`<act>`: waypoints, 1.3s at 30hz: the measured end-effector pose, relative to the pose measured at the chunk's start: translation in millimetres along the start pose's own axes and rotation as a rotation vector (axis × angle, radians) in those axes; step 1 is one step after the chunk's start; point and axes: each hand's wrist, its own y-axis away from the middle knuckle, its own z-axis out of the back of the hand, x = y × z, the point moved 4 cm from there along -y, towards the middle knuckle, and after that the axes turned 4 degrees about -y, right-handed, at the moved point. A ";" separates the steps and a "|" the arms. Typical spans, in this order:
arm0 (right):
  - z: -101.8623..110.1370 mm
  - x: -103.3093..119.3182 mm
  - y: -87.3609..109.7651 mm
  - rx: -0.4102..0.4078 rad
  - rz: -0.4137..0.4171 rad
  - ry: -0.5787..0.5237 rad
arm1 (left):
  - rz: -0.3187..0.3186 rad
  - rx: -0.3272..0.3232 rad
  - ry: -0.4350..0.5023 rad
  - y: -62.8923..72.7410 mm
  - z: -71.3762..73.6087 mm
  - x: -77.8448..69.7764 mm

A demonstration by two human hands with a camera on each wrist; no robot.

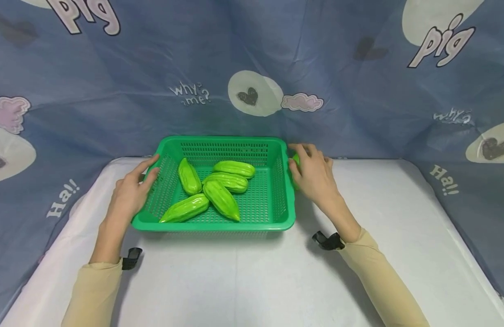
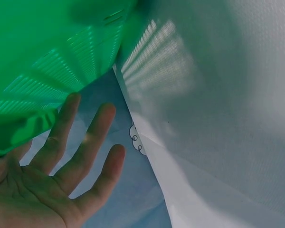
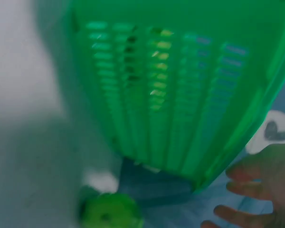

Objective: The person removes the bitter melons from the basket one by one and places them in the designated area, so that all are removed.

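A green plastic basket (image 1: 257, 206) with slotted walls holds several glossy, ridged green gourd-like vegetables (image 1: 222, 200). My left hand (image 1: 131, 193) is at the basket's left rim, thumb and forefinger tips right at the edge. In the left wrist view, the fingers (image 2: 88, 159) of that hand spread out below the rim, fairly straight. Just outside the right rim is my right hand (image 1: 315, 175), its fingers apart in the right wrist view. Partly hidden by it in the head view is a bright green thing (image 1: 296, 159); the right wrist view shows its rounded end (image 3: 111, 211) with a dark dimple.
The basket stands toward the back of a white-covered table (image 1: 235, 277). A blue printed cloth (image 1: 219, 54) hangs behind and around the table. Black wrist straps with cameras (image 1: 328, 240) sit on both forearms, below beige sleeves.
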 end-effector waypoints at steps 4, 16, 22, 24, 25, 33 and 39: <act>5.5 22.2 2.0 0.006 0.091 -0.062 | -0.010 -0.003 0.001 0.0 0.3 -0.4; -14.5 64.6 12.9 0.151 0.348 -0.104 | -0.012 -0.013 0.002 0.9 0.3 -1.2; -29.4 80.4 17.0 0.231 0.457 -0.075 | -0.006 -0.013 0.000 0.2 0.0 -0.3; -34.2 84.4 17.4 0.255 0.469 -0.073 | -0.009 -0.017 -0.001 -0.1 -0.3 -0.3; -36.6 86.4 17.3 0.266 0.473 -0.075 | -0.009 -0.016 -0.001 -0.2 -0.3 -0.2; -54.3 101.2 15.7 0.332 0.505 -0.053 | -0.002 -0.014 -0.005 0.3 -0.4 -0.8; -66.2 108.5 14.7 0.387 0.502 -0.004 | 0.002 -0.014 -0.012 0.6 0.3 -1.0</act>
